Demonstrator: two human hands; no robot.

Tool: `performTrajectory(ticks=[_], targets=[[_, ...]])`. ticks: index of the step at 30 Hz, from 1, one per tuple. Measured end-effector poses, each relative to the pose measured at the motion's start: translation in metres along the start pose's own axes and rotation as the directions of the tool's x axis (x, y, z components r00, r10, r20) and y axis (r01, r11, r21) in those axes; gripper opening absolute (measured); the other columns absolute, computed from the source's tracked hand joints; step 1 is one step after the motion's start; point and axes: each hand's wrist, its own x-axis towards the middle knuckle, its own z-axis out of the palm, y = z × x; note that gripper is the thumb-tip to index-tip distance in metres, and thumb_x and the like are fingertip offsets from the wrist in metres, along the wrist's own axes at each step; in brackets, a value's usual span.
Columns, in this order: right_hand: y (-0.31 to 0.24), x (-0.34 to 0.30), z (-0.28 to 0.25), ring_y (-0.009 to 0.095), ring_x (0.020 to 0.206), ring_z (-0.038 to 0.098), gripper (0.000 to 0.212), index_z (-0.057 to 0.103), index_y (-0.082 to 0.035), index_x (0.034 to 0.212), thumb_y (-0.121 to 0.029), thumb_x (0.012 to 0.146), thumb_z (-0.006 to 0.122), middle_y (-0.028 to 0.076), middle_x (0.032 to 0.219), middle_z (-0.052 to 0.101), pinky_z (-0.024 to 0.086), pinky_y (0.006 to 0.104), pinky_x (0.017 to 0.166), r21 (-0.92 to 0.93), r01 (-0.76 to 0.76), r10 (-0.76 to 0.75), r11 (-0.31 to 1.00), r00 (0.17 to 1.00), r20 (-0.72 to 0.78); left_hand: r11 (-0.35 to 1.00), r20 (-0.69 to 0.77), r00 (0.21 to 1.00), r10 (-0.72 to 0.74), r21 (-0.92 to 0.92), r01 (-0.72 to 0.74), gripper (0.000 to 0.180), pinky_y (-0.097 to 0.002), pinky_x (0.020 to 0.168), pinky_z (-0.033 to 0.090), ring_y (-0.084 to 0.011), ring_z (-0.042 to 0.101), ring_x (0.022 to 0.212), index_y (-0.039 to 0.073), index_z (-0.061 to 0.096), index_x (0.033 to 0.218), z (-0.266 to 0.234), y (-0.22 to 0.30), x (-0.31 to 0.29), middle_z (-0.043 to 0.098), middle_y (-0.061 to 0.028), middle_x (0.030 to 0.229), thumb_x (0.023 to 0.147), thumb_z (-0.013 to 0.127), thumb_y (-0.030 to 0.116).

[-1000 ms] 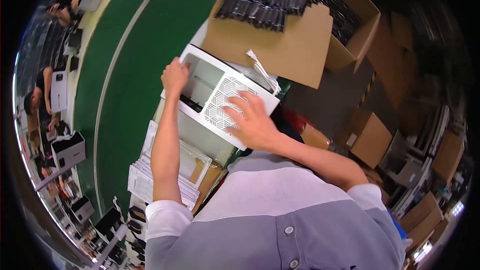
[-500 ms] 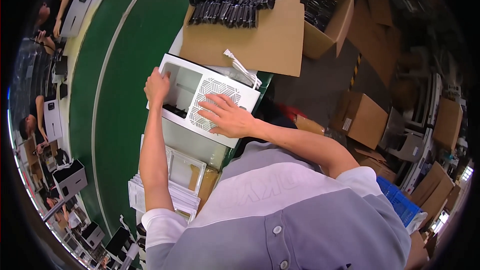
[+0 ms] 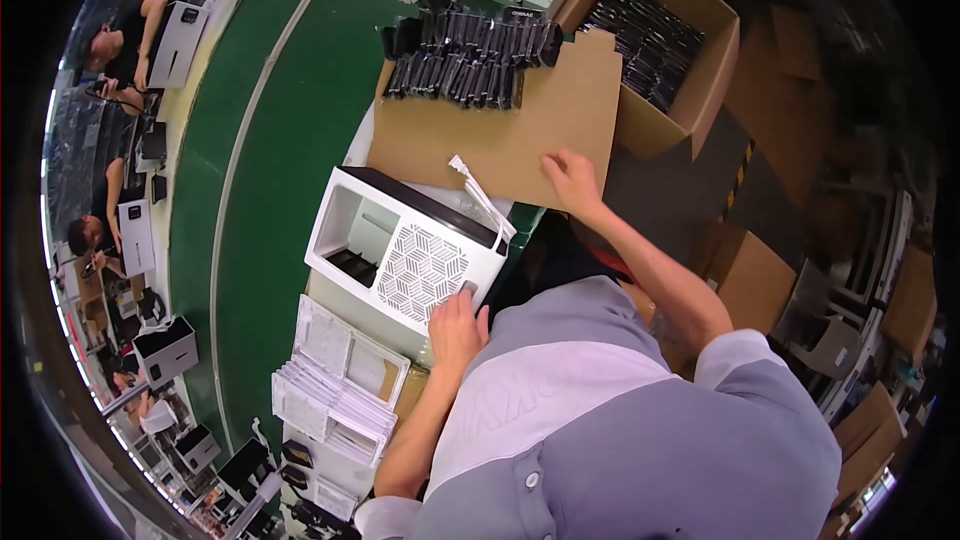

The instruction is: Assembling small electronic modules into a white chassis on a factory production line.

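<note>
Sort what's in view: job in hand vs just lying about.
Likely in hand:
- white case, left hand at its edge
- white cord

Apparently lying about:
- cardboard sheet, below right hand
- black packs
- open carton
- white panels

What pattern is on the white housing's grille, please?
The grille has geometric groups of angled slits, shown in the head view.

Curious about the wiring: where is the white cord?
In the head view, the white cord lies just above centre, beside the white box, left of the right hand.
</note>
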Motion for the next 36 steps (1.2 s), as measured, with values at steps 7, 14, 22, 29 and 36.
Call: performTrajectory(ticks=[7,14,22,29,36], targets=[[-0.018,0.133,0.015,0.034,0.081,0.071,0.04,0.068,0.006,0.096,-0.034,0.091,0.063,0.021,0.085,0.072,0.054,0.0429,0.074,-0.092,-0.095,0.094,0.991,0.995,-0.021,0.957,0.085,0.976,-0.2,0.23,0.176,0.029,-0.0482,0.049,0.046,-0.0395,0.062,0.058,0.006,0.051,0.088,0.026,0.016,0.016,0.064,-0.0157,0.081,0.084,0.075,0.022],[0.016,0.171,0.025,0.039,0.088,0.069,0.027,0.068,0.0,0.091,-0.026,0.089,0.061,0.022,0.09,0.071,0.053,0.0484,0.08,-0.144,-0.067,0.083,0.987,0.991,0.107,0.984,0.029,0.986,-0.164,0.074,0.162,0.029,-0.0451,0.05,0.044,-0.0369,0.06,0.056,0.004,0.054,0.082,-0.058,0.032,0.036,0.058,-0.0171,0.069,0.083,0.076,0.022],[0.015,0.151,-0.028,0.015,0.071,0.063,0.018,0.06,0.0,0.081,-0.016,0.091,0.059,0.007,0.076,0.065,0.051,0.0301,0.066,0.23,-0.189,0.103,0.955,0.934,0.342,0.644,0.211,0.866,-0.454,-0.593,0.483,0.026,-0.0197,0.062,0.046,-0.0043,0.059,0.07,-0.003,0.066,0.104,-0.241,-0.026,0.071,0.068,-0.0016,0.086,0.085,0.075,0.013],[0.017,0.14,-0.046,0.01,0.068,0.054,0.014,0.06,-0.009,0.085,-0.019,0.095,0.059,-0.002,0.076,0.056,0.045,0.0262,0.063,0.425,-0.421,0.154,0.801,0.832,0.533,0.592,0.015,0.842,-0.539,-0.704,0.391,0.024,-0.0218,0.072,0.048,-0.0074,0.061,0.081,-0.004,0.065,0.108,-0.22,-0.094,0.048,0.069,-0.0033,0.095,0.093,0.066,0.015],[0.045,0.137,-0.017,0.012,0.062,0.052,0.019,0.054,-0.011,0.077,-0.015,0.096,0.055,-0.002,0.071,0.051,0.043,0.029,0.058,0.38,-0.392,0.155,0.838,0.839,0.522,0.642,-0.088,0.826,-0.556,-0.677,0.36,0.022,-0.0215,0.072,0.047,-0.0058,0.06,0.08,-0.002,0.067,0.11,-0.202,-0.116,0.049,0.068,-0.0005,0.091,0.091,0.069,0.009]])
